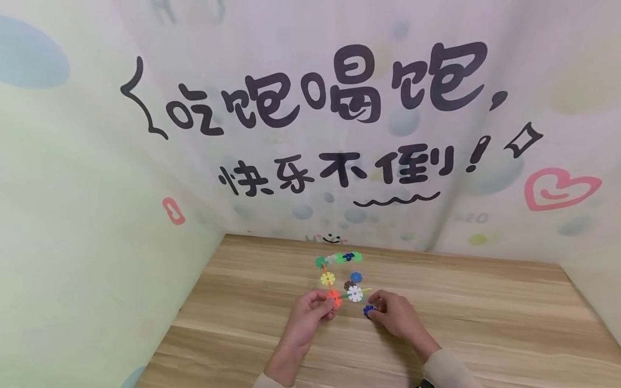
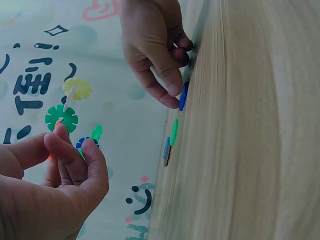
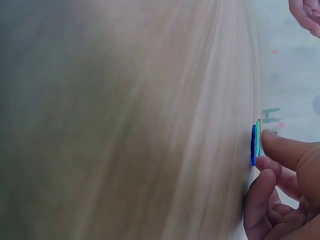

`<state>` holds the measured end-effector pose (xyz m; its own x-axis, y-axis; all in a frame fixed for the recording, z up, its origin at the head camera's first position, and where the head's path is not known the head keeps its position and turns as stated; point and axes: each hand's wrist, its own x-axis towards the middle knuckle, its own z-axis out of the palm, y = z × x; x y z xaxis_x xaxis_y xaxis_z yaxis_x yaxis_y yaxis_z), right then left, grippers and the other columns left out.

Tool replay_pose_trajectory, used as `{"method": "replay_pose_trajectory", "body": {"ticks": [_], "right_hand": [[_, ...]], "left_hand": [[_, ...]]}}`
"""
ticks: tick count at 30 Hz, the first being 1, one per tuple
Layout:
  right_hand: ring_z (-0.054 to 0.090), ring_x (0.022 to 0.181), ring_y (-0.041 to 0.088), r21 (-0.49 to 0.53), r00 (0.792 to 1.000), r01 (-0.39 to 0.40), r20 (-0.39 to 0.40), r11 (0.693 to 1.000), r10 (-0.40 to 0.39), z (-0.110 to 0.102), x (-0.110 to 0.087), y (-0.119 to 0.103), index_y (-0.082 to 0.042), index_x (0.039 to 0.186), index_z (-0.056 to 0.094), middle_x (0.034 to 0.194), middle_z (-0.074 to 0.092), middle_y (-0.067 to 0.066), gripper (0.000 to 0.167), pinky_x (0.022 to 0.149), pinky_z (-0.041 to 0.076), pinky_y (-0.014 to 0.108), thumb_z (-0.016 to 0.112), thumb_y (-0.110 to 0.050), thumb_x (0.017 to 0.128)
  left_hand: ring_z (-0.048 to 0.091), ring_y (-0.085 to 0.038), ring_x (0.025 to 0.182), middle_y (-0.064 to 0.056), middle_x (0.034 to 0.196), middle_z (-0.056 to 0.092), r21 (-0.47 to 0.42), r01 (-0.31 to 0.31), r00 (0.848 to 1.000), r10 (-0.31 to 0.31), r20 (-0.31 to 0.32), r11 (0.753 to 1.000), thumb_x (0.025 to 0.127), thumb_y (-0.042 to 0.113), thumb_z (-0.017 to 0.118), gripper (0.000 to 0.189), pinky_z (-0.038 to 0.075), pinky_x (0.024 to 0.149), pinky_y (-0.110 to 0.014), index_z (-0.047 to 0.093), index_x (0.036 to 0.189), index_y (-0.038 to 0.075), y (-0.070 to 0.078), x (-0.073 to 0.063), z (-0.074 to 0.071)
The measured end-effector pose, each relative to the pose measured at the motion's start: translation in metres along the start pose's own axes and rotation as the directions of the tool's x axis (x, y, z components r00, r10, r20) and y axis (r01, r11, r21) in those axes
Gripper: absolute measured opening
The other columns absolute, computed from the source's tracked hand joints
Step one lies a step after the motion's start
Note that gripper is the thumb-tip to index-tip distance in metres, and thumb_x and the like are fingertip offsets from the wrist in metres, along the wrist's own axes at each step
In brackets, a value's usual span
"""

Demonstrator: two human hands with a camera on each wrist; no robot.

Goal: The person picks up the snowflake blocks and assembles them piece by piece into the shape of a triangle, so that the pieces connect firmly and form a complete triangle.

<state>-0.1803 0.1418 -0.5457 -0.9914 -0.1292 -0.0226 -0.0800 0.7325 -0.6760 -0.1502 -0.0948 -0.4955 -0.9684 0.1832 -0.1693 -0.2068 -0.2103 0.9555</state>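
My left hand (image 1: 309, 318) pinches an orange snowflake disc (image 1: 335, 299), part of a joined chain of plastic discs. From it the chain runs right through a green disc (image 2: 61, 118) and a white disc (image 1: 355, 293) to a yellow disc (image 2: 76, 88). Another branch goes away from me past a second yellow disc (image 1: 328, 278) and bends right to a light green disc (image 1: 357, 256). With thumb and finger curled at its edge, my right hand (image 1: 395, 314) pinches a dark blue disc (image 1: 368, 311), low against the table.
On the wooden table (image 1: 233, 302) lie a loose blue disc (image 1: 356, 277), a brown disc (image 1: 349, 285) and a green disc (image 2: 174, 131), just beyond my right hand. A printed curtain wall (image 1: 291, 215) borders the table's far edge, with more at both sides.
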Motion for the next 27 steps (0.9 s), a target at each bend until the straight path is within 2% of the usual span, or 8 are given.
{"method": "replay_pose_trajectory", "body": {"ticks": [7, 12, 17, 22, 27], "right_hand": [[0.048, 0.067, 0.014, -0.04, 1.0, 0.022, 0.021, 0.999, -0.021, -0.003, -0.003, -0.001, -0.015, 0.099, 0.07, 0.073, 0.053, -0.004, 0.026, 0.061, 0.042, 0.032, 0.085, -0.012, 0.078], [0.052, 0.072, 0.013, -0.019, 0.999, 0.03, 0.021, 0.999, -0.029, -0.005, -0.006, -0.002, -0.015, 0.092, 0.065, 0.078, 0.057, -0.005, 0.026, 0.066, 0.046, 0.033, 0.085, -0.009, 0.076], [0.057, 0.075, 0.012, 0.097, 1.0, -0.013, -0.023, 0.995, 0.015, -0.01, -0.009, -0.004, -0.015, 0.089, 0.059, 0.082, 0.061, -0.004, 0.022, 0.066, 0.051, 0.03, 0.077, -0.003, 0.084], [0.062, 0.075, 0.017, 0.269, 0.997, -0.032, -0.065, 0.963, 0.052, -0.024, -0.013, -0.01, -0.012, 0.096, 0.063, 0.086, 0.063, 0.002, 0.015, 0.059, 0.054, 0.029, 0.07, 0.0, 0.09], [0.063, 0.073, 0.024, 0.355, 0.997, -0.029, -0.058, 0.934, 0.054, -0.036, -0.015, -0.017, -0.01, 0.101, 0.065, 0.085, 0.063, 0.005, 0.011, 0.059, 0.055, 0.032, 0.067, -0.002, 0.093]], "left_hand": [[0.062, -0.014, 0.078, -0.006, 0.09, 0.068, -0.001, 0.003, 1.0, -0.003, -0.001, 1.0, 0.095, 0.004, 0.065, 0.008, 0.055, 0.075, -0.027, 0.063, 0.101, -0.001, 0.002, -0.001, 0.001], [0.061, -0.013, 0.077, -0.006, 0.09, 0.068, 0.003, 0.003, 1.0, -0.003, -0.002, 1.0, 0.095, 0.005, 0.066, 0.012, 0.054, 0.075, -0.026, 0.062, 0.103, -0.003, 0.003, -0.002, 0.002], [0.061, -0.013, 0.077, -0.006, 0.09, 0.068, -0.004, 0.001, 1.0, -0.001, 0.0, 1.0, 0.095, 0.004, 0.066, 0.015, 0.054, 0.075, -0.025, 0.061, 0.105, -0.006, 0.003, -0.002, 0.002], [0.062, -0.013, 0.078, -0.005, 0.089, 0.067, -0.009, -0.007, 1.0, 0.007, 0.008, 1.0, 0.097, 0.004, 0.064, 0.007, 0.054, 0.075, -0.025, 0.062, 0.1, -0.001, 0.002, -0.001, 0.002], [0.062, -0.013, 0.078, -0.005, 0.089, 0.067, -0.012, -0.009, 1.0, 0.009, 0.015, 1.0, 0.098, 0.002, 0.061, 0.003, 0.054, 0.074, -0.024, 0.063, 0.098, 0.003, 0.001, -0.001, 0.001]]}}
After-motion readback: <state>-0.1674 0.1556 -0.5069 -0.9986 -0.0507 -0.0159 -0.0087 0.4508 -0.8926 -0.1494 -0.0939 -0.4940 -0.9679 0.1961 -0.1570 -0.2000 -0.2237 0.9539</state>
